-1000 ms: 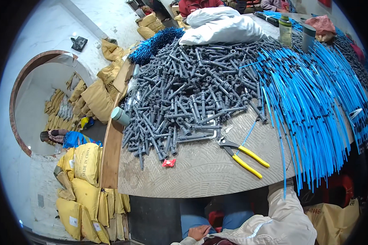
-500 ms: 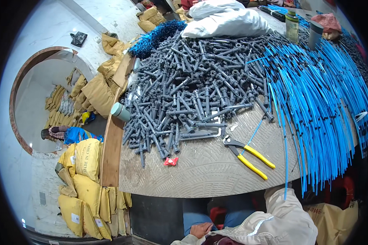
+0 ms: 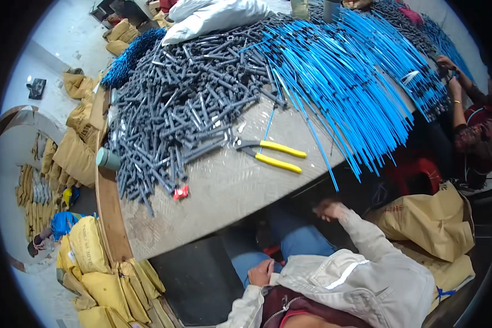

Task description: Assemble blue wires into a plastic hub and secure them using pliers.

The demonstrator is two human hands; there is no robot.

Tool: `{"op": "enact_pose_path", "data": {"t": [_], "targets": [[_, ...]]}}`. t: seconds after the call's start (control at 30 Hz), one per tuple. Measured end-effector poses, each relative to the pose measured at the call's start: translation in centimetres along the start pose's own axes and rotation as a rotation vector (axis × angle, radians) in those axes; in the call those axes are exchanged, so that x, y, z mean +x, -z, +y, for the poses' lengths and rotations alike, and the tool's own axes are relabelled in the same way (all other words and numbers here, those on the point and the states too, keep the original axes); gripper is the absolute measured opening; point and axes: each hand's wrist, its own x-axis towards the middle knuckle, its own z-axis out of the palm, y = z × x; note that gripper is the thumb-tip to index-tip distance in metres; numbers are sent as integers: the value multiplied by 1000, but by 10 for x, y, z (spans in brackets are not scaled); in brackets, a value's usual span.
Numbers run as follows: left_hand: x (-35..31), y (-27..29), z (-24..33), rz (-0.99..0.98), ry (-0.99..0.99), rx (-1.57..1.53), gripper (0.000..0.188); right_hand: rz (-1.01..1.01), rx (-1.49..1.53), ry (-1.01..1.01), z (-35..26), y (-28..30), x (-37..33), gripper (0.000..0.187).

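My left hand (image 3: 261, 272) rests on my thigh with its fingers curled in; nothing shows in it. My right hand (image 3: 331, 210) hangs past the table's near edge, beside my right knee, its fingers loosely apart and slightly blurred, with nothing seen in them. On the table, pliers with yellow handles (image 3: 278, 156) lie with their handles spread. A blue cable tie (image 3: 269, 123) reaches to them from a dark grey bolt-like part. Left of the pliers is a small red wrapped packet (image 3: 181, 192). A large heap of dark grey bolt-like parts (image 3: 186, 98) fills the table's middle.
Many blue cable ties (image 3: 344, 93) overhang the near edge at right. A white sack (image 3: 218, 19) lies behind the heap, and a pale green cup (image 3: 108, 159) stands at left. Yellow sacks (image 3: 101, 284) flank the table; a brown sack (image 3: 426, 218) stands right. Another person's hands (image 3: 451, 71) work at far right.
The view has swung to the right, so the table slides left in the picture. My right hand has come into sight below the table edge. The other person at right now shows. The pliers stay put.
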Motion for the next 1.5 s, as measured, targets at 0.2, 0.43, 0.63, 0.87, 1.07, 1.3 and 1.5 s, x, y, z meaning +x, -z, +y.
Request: {"op": "enact_pose_path", "data": {"t": [0.2,0.43,0.63,0.87,1.07,1.3,1.5], "targets": [[19,-5,16,-35,-37,-318,16,-196,-150,295,-99,-9,-159,17],[8,-64,-25,-231,-59,-488,19,294,-60,1052,-271,43,-95,11],[12,-60,-31,-161,138,-718,20,1069,-1080,806,-341,71,45,30],[19,-47,-30,-286,284,-885,21,902,-1372,284,-370,46,76,44],[39,-58,-30,-380,229,-853,22,671,-851,244,-392,125,90,54],[45,-52,-30,-434,341,-937,22,494,-622,496,-419,124,78,43],[39,-57,-34,-417,381,-1085,21,588,-709,695,-468,85,38,35]]}}
